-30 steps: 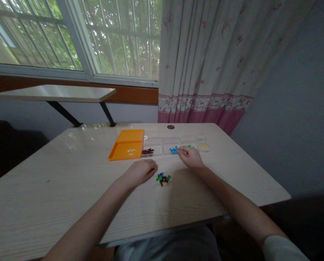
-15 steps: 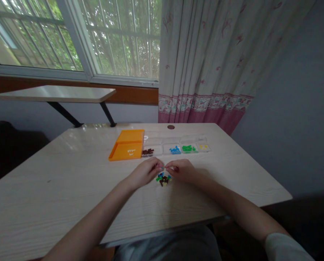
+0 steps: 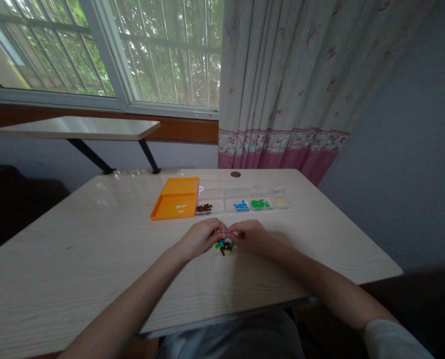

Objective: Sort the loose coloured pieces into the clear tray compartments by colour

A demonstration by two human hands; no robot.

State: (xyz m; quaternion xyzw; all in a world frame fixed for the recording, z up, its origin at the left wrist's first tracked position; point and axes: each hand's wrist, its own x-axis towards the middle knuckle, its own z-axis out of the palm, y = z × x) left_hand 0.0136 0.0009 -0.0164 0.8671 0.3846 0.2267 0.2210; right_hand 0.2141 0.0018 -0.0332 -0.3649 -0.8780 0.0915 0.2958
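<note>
My left hand [image 3: 205, 236] is closed in a pinch, with a small blue plastic piece [image 3: 226, 234] at its fingertips. Opposite it, my right hand [image 3: 250, 234] is also pinched, its fingertips meeting the left ones at that blue piece. Whether the right fingers grip a separate small part cannot be made out. Just below both hands, a cluster of small brown, green, blue and pale yellow building pieces [image 3: 226, 247] lies on the table. The fingers partly cover its upper edge, and I cannot tell whether its pieces are joined.
Beyond the hands stands a clear compartment box [image 3: 224, 211] with brown pieces [image 3: 204, 208], blue pieces [image 3: 240, 205], green pieces [image 3: 260, 204] and a few yellow ones [image 3: 280, 202]. An orange tray [image 3: 166, 209] with small white pieces adjoins its left side. A raised shelf [image 3: 83, 128] spans the table's back left.
My hands have come together, so their fingertips now meet at the blue piece. Both sit slightly lower, over the top of the cluster. The box and tray have stayed put.
</note>
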